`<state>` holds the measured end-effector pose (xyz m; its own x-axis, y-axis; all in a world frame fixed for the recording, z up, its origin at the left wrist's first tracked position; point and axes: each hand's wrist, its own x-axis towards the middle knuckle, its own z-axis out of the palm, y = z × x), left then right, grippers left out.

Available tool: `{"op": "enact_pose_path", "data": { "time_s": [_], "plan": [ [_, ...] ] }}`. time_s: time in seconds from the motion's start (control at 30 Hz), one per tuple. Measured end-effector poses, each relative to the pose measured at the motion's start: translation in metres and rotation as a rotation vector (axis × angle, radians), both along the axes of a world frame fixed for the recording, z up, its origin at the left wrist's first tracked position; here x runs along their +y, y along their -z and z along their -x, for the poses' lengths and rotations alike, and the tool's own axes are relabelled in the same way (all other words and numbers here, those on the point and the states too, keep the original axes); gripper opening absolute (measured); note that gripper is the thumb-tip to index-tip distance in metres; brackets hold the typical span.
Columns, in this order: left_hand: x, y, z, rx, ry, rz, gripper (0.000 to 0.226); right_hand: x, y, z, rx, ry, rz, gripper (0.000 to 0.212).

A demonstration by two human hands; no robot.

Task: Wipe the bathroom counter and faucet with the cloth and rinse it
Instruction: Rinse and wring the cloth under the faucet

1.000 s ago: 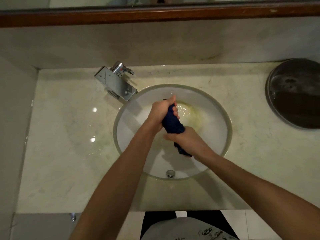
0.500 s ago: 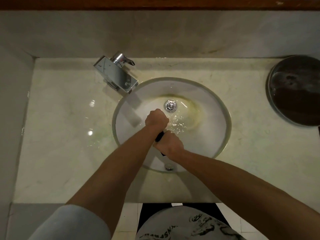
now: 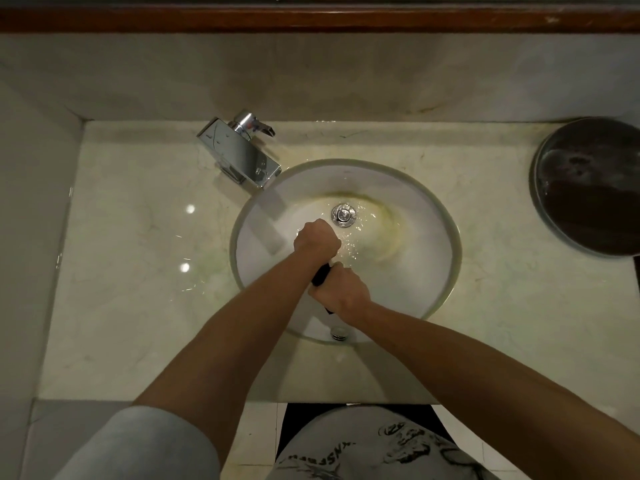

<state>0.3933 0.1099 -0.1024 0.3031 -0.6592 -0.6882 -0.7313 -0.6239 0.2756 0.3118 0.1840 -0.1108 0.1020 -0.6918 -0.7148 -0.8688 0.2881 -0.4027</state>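
**Two hands gripping a dark cloth over a round sink**

Seen from above, looking down at a pale marble counter (image 3: pixel 131 271) with a round white basin (image 3: pixel 446 271) set into it. Both forearms reaching in from the bottom edge, meeting over the bowl.

Left hand (image 3: pixel 317 239) clenched into a fist, knuckles up, fingers wrapped around the far end of a dark cloth (image 3: pixel 321 274). Right hand (image 3: pixel 343 292) just behind it, nearer the body, fingers curled tight around the near end. Only a short dark strip of cloth visible between the two fists — the rest hidden inside the grips, with a sliver poking out under the right hand.

Just beyond the left knuckles, a chrome drain plug (image 3: pixel 343 214) with wet glints around it. Further out and to the left of the fingers, a square chrome faucet (image 3: pixel 242 154) on the counter, spout angled toward the bowl. Below the right wrist, a small overflow fitting (image 3: pixel 338 332) at the near rim.

Well off to the right of both hands, a dark round tray (image 3: pixel 588 185) on the counter. Wooden ledge (image 3: pixel 311 19) along the top edge.
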Motion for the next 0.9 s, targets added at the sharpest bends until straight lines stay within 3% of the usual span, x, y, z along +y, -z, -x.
{"op": "enact_pose_path", "data": {
  "time_s": [0.1,0.13,0.23,0.33,0.43,0.5,0.6,0.67,0.73,0.83,0.9],
  "plan": [
    [-0.003,-0.006,-0.003,0.083,-0.067,0.042,0.005,-0.004,-0.004,0.007,-0.074,0.03,-0.022,0.034],
    [-0.005,-0.007,-0.004,0.163,-0.143,0.066,0.011,-0.005,-0.006,0.013,-0.108,0.045,-0.021,0.028],
    [-0.004,-0.016,-0.009,0.633,-0.523,0.094,0.014,-0.01,-0.014,0.038,-0.208,0.133,0.04,0.015],
    [0.007,-0.029,-0.018,1.006,-0.809,0.115,0.037,-0.019,-0.03,0.061,-0.264,0.236,0.151,0.017],
    [0.019,-0.044,-0.018,0.994,-0.769,0.198,0.051,-0.029,-0.042,0.078,-0.285,0.249,0.263,0.016],
    [0.024,-0.056,-0.01,0.964,-0.678,0.281,0.051,-0.034,-0.05,0.088,-0.269,0.242,0.314,0.032],
    [0.025,-0.073,0.01,0.929,-0.576,0.389,0.05,-0.04,-0.064,0.099,-0.252,0.235,0.334,0.039],
    [0.022,-0.081,0.021,0.893,-0.596,0.451,0.058,-0.041,-0.072,0.105,-0.237,0.194,0.369,0.042],
    [0.019,-0.089,0.03,0.867,-0.624,0.492,0.05,-0.039,-0.079,0.111,-0.254,0.172,0.392,0.045],
    [0.015,-0.103,0.038,0.931,-0.62,0.521,0.032,-0.041,-0.093,0.122,-0.422,0.248,0.284,0.043],
    [0.015,-0.113,0.042,1.064,-0.684,0.511,0.034,-0.045,-0.106,0.131,-0.619,0.291,0.09,0.031]
  ]
}}
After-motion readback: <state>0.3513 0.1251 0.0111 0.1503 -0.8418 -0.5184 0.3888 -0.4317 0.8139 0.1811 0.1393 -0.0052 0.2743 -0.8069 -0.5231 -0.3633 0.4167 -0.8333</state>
